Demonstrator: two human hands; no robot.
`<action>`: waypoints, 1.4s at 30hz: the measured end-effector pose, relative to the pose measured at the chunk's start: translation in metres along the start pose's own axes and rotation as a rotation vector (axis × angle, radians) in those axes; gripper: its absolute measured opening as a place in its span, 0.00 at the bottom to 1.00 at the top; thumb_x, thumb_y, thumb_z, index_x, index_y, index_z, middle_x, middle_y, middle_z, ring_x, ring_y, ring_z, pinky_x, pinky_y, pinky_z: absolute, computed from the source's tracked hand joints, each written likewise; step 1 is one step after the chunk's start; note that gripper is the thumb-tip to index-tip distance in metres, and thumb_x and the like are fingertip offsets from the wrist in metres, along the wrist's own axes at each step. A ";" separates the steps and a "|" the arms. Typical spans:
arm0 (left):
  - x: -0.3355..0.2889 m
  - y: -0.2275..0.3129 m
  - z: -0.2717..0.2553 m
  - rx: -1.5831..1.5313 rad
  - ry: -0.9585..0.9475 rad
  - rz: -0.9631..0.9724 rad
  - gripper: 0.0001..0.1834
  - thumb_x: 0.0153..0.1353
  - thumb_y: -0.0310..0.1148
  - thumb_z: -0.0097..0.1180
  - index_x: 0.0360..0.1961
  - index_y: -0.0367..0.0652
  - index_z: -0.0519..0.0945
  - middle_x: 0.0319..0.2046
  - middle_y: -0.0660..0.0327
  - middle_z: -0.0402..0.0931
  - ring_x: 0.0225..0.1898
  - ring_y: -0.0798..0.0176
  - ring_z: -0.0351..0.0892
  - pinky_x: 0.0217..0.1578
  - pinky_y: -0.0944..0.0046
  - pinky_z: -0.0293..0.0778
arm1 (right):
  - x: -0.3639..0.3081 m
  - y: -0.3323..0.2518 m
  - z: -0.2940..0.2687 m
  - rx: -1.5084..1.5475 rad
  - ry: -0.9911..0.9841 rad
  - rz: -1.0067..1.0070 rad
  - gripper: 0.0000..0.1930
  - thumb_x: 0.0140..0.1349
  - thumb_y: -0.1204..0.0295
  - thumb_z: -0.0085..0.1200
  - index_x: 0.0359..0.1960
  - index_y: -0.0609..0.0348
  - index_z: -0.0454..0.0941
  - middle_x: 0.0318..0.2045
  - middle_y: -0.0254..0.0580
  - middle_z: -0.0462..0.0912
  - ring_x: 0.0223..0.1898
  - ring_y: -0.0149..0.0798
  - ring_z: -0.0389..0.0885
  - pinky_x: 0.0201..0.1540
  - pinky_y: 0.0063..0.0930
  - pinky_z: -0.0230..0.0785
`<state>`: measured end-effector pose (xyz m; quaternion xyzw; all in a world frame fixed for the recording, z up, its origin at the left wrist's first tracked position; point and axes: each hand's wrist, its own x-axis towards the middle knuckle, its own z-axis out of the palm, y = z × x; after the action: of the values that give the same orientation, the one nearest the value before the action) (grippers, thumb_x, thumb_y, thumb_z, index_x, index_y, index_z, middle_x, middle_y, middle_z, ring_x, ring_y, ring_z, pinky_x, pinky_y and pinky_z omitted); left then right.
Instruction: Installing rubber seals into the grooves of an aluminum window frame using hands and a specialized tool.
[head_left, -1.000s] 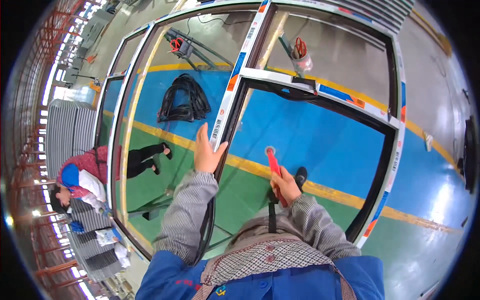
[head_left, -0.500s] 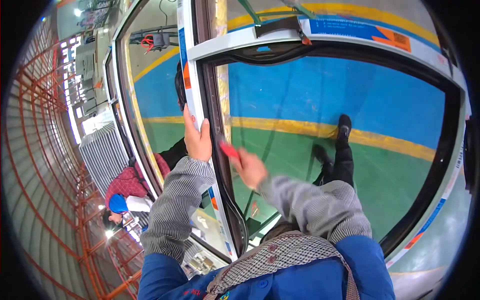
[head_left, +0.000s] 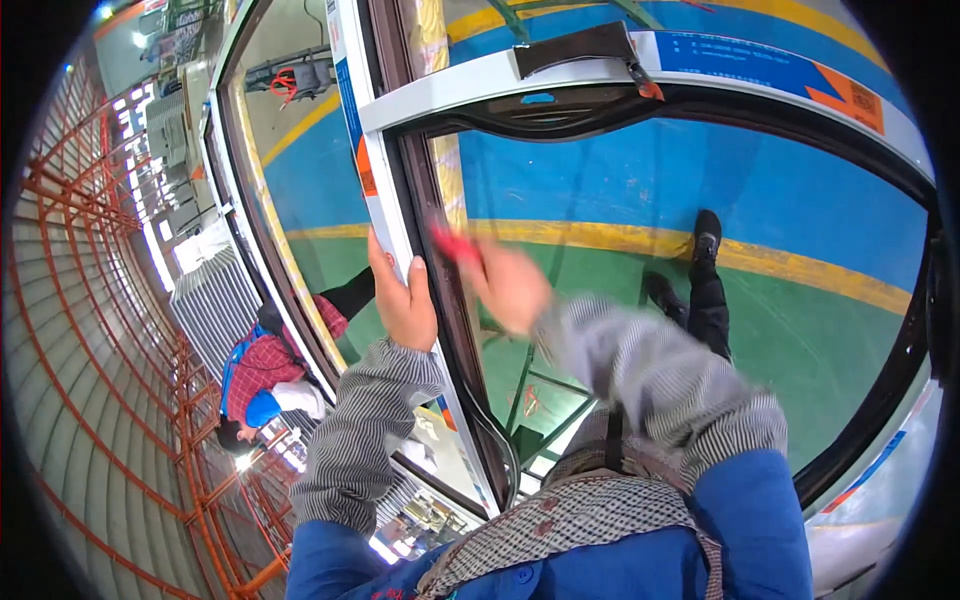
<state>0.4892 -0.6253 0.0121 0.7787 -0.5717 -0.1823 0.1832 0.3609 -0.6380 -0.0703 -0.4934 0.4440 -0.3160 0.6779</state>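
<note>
A large window frame (head_left: 395,235) with white bars and dark inner edges spans the view in front of me. My left hand (head_left: 408,305) is closed over its long upright white bar, thumb on one side and fingers on the other. Smeared by motion, my right hand (head_left: 512,288) grips a red hand tool (head_left: 457,245), whose exact kind I cannot make out. The tool's tip is at the dark inner edge of that bar, just right of my left hand; whether it touches is unclear. A black rubber seal (head_left: 560,130) runs along the inner edge, sagging under the upper crossbar.
A dark strip with an orange tip (head_left: 580,50) lies over the upper crossbar. Beyond the bar, at left, is another person (head_left: 272,375) in red checks. A red cable (head_left: 284,85) hangs behind. Green stand legs and a blue, yellow and green floor (head_left: 640,180) show through the opening.
My right hand and the red tool have moved slightly up along the bar. My left hand keeps its hold. The view has shifted a little, and the other person's position has changed.
</note>
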 end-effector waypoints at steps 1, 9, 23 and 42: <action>0.002 0.001 0.005 -0.007 -0.006 -0.005 0.32 0.63 0.26 0.45 0.67 0.33 0.49 0.61 0.43 0.60 0.61 0.50 0.64 0.60 0.60 0.58 | 0.043 -0.013 -0.011 -0.100 0.084 0.036 0.17 0.64 0.57 0.46 0.42 0.59 0.73 0.28 0.58 0.80 0.29 0.59 0.79 0.32 0.48 0.70; 0.001 0.010 0.002 0.076 0.003 -0.052 0.33 0.63 0.26 0.45 0.67 0.31 0.48 0.62 0.42 0.58 0.62 0.50 0.62 0.61 0.60 0.57 | -0.025 0.024 0.014 0.005 -0.201 0.152 0.18 0.65 0.55 0.44 0.41 0.56 0.77 0.34 0.57 0.80 0.34 0.56 0.79 0.37 0.44 0.70; 0.000 0.001 -0.002 -0.035 0.017 0.013 0.35 0.62 0.27 0.49 0.67 0.32 0.48 0.62 0.39 0.57 0.64 0.50 0.60 0.62 0.60 0.55 | -0.175 0.061 0.055 -0.070 -0.323 0.116 0.18 0.64 0.61 0.50 0.53 0.53 0.73 0.33 0.55 0.81 0.35 0.50 0.83 0.37 0.40 0.72; -0.209 -0.038 0.001 0.275 0.080 -0.218 0.35 0.61 0.37 0.50 0.66 0.39 0.52 0.62 0.43 0.60 0.60 0.44 0.65 0.56 0.53 0.64 | -0.053 0.041 0.048 -0.013 0.100 0.094 0.22 0.62 0.52 0.48 0.35 0.64 0.77 0.32 0.60 0.80 0.35 0.57 0.79 0.38 0.46 0.69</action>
<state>0.4615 -0.4149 0.0085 0.8603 -0.4959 -0.0898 0.0767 0.3832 -0.5608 -0.0879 -0.4599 0.5021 -0.3053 0.6657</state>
